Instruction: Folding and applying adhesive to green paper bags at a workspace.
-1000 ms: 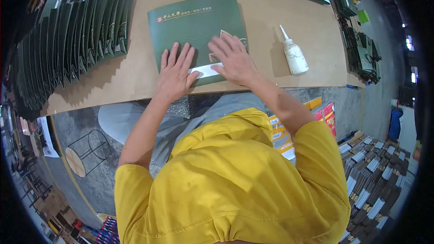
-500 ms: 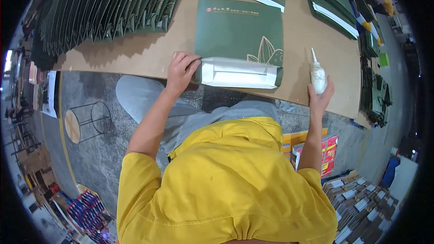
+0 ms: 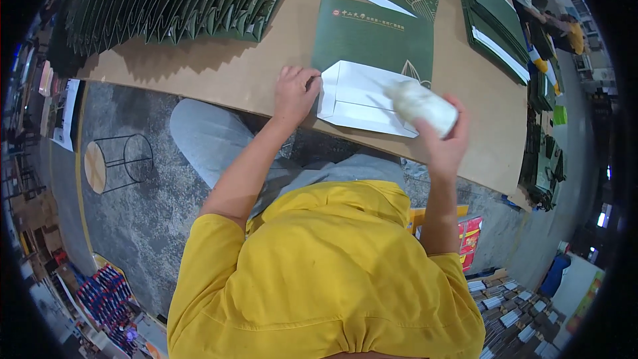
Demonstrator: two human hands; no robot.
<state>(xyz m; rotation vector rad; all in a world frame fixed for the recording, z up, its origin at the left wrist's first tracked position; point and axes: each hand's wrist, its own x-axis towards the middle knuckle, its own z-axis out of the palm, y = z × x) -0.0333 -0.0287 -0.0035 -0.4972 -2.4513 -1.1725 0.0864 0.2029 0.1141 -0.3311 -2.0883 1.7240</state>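
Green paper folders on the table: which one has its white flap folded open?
The flat green paper folder nearest the person, under the left hand. Its white flap lies open toward the table edge; the right hand holds a white glue bottle over it.

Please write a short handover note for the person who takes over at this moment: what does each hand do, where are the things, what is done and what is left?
Left hand: pressing the left edge of the white folded flap on the green paper bag, which lies flat on the cardboard table.
Right hand: holding the white glue bottle tilted, tip over the flap.
Done: flap folded open. A fanned row of finished bags lies at the far left.
Left: no glue line is visible yet; likely glue the flap, then close it.
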